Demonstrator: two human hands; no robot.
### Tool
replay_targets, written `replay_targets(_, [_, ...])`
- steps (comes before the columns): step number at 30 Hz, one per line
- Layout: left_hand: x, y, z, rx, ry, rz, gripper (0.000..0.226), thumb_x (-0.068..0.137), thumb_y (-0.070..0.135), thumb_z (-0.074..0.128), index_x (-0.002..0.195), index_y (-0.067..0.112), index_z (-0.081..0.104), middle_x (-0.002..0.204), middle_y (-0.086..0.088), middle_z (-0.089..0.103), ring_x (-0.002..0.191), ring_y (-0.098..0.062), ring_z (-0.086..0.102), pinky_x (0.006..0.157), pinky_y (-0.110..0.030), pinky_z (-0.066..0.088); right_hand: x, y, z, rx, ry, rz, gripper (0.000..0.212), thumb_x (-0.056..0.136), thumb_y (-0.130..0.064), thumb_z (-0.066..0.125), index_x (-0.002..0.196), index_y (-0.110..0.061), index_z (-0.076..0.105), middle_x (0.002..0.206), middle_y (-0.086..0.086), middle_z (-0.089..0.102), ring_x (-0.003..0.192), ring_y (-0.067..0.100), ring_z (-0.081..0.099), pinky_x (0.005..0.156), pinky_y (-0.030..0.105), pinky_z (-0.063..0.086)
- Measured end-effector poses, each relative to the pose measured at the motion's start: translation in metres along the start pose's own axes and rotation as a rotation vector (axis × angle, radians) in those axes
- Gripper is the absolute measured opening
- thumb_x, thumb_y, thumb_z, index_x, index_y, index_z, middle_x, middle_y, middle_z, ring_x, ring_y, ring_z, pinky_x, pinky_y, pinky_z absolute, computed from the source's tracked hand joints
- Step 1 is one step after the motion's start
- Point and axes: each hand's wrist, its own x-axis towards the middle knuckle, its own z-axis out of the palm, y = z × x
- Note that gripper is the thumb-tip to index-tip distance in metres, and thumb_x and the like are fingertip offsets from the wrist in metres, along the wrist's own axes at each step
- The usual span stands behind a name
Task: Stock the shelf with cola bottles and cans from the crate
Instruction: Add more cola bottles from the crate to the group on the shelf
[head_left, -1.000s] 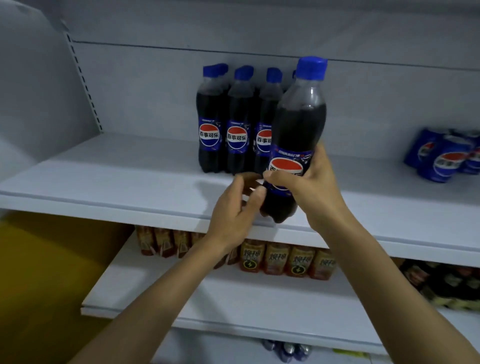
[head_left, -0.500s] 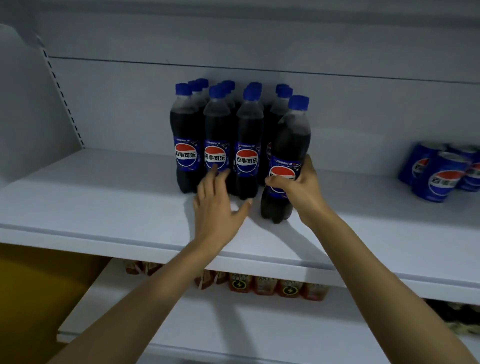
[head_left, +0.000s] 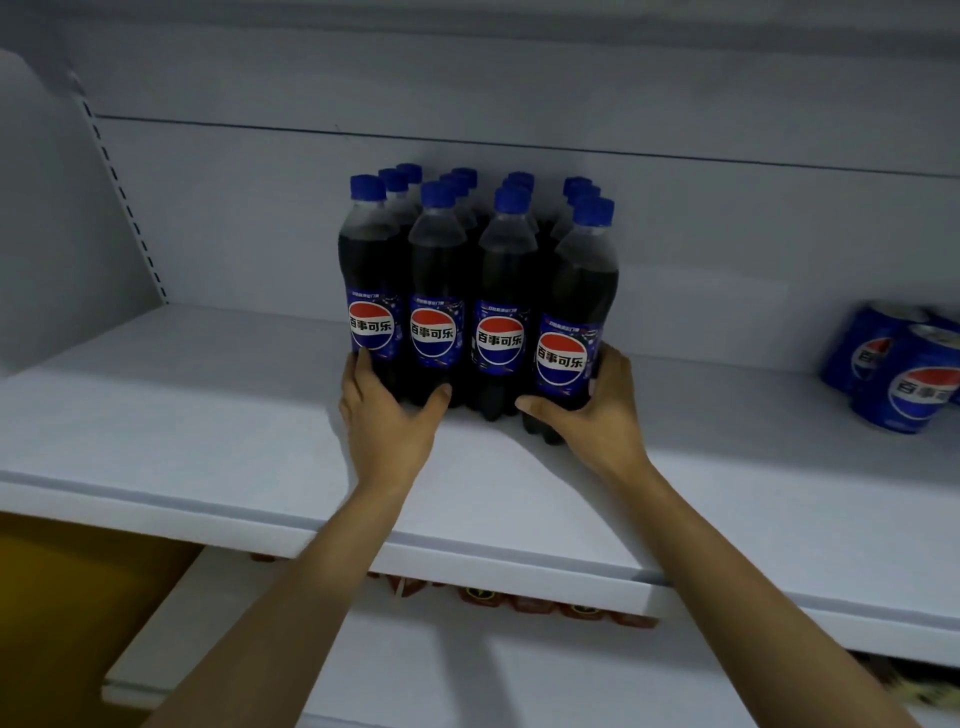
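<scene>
Half a second earlier the end bottle (head_left: 576, 312) stood a little forward of the others and leaned in my right hand (head_left: 597, 410), while my left hand (head_left: 387, 415) hovered flat in front of the row. By this moment the bottle had come upright into line, at the right end of the front row, and my left hand had slid over to the far side of the group.

The cola bottles (head_left: 441, 291) stood in a tight block at the centre of the frame, four across the front with more rows behind, blue caps up and labels facing me. They sat on the white shelf (head_left: 208, 415), towards its back wall.

My right hand gripped the end bottle low down: the thumb lay across the front of its base and the fingers curled round its right side. My left hand was spread, not clenched. Its fingers lay fairly straight up the left side of the leftmost front bottle (head_left: 370, 291), and its thumb pressed against the foot of the second one. Between them my two hands bracketed the front row.

At the right edge of the frame, well apart from the bottles, blue cans (head_left: 904, 374) stood on the same shelf. Below, at the bottom centre, a lower shelf (head_left: 467, 675) held a row of small orange drink packs (head_left: 519, 605), mostly hidden by the shelf edge above.
</scene>
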Motion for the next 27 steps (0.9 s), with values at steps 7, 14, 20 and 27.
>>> replay_targets(7, [-0.001,-0.001,0.000,-0.007,0.011,0.024,0.091,0.073,0.030,0.080,0.146,0.012,0.030,0.148,-0.009,0.034,0.133,-0.030,0.036,0.106,-0.039,0.034,0.003,0.005,0.005,0.125,0.028,0.160,0.074,0.066,-0.023,0.087,0.121,-0.013,0.039,0.099,-0.019,0.052,0.085,-0.007,0.053,0.061,0.001,0.044])
replay_targets(14, [0.000,-0.003,0.000,0.003,-0.001,0.037,0.089,0.074,0.034,0.078,0.146,0.014,0.031,0.150,-0.007,0.035,0.133,-0.030,0.038,0.107,-0.043,0.038,0.009,0.011,0.009,0.104,0.082,0.171,0.058,0.067,-0.029,0.087,0.106,-0.021,0.044,0.107,-0.005,0.056,0.087,0.000,0.054,0.060,0.005,0.043])
replay_targets(20, [-0.001,-0.002,-0.002,0.001,-0.007,0.025,0.089,0.073,0.031,0.079,0.146,0.013,0.032,0.148,-0.008,0.037,0.132,-0.029,0.040,0.106,-0.048,0.039,0.009,0.013,0.010,0.116,0.090,0.182,0.059,0.067,-0.026,0.086,0.108,-0.019,0.045,0.103,-0.007,0.055,0.084,-0.008,0.052,0.060,0.001,0.042])
replay_targets(27, [-0.005,0.008,-0.006,-0.048,-0.018,-0.047,0.086,0.076,0.020,0.077,0.147,0.010,0.028,0.150,-0.010,0.033,0.135,-0.029,0.036,0.112,-0.042,0.033,0.011,0.008,0.006,0.068,0.052,0.211,0.065,0.068,-0.031,0.085,0.116,-0.015,0.045,0.106,-0.006,0.054,0.085,-0.002,0.054,0.058,0.004,0.042])
